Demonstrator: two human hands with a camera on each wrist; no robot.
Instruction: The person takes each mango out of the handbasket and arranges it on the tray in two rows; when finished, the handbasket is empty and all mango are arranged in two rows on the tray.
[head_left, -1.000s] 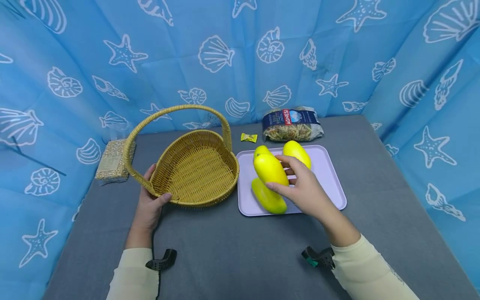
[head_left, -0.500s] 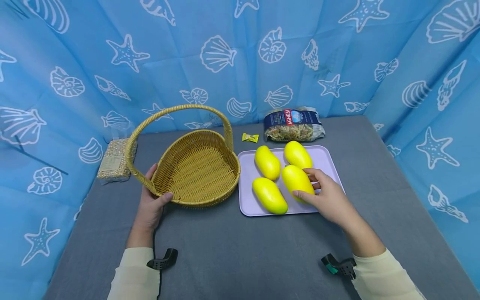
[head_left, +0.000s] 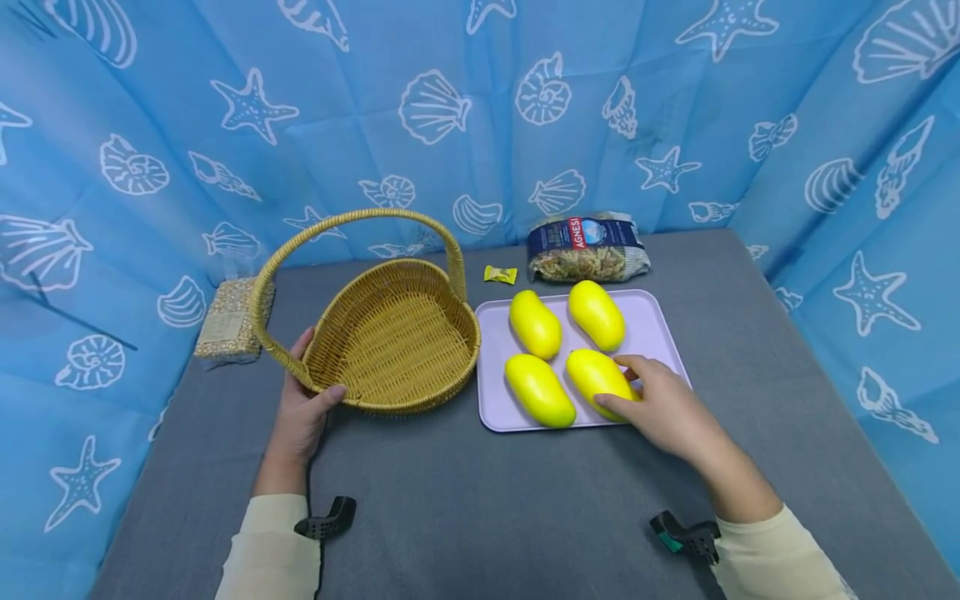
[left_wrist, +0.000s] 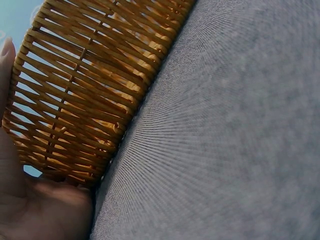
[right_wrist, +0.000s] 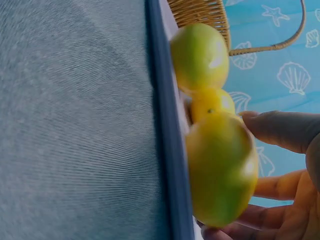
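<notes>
My left hand grips the near left rim of a woven wicker basket, thumb over the rim by the foot of its tall arched handle. Inside, the basket shows only its woven floor. In the left wrist view its slatted side meets the grey cloth. Several yellow mangoes lie on a lilac tray. My right hand holds the near right mango, thumb on the near side and fingers on the far side. The right wrist view shows this mango low over the tray's edge, flushed green and yellow.
Behind the tray lie a bag of Agnesi pasta and a small yellow wrapped candy. A clear bag of pale grains stands left of the basket. A blue shell-patterned curtain closes off the back and sides.
My right hand has carried its mango rightward from above the other mangoes and lowered it to the tray's near right part. The left hand stays on the basket.
</notes>
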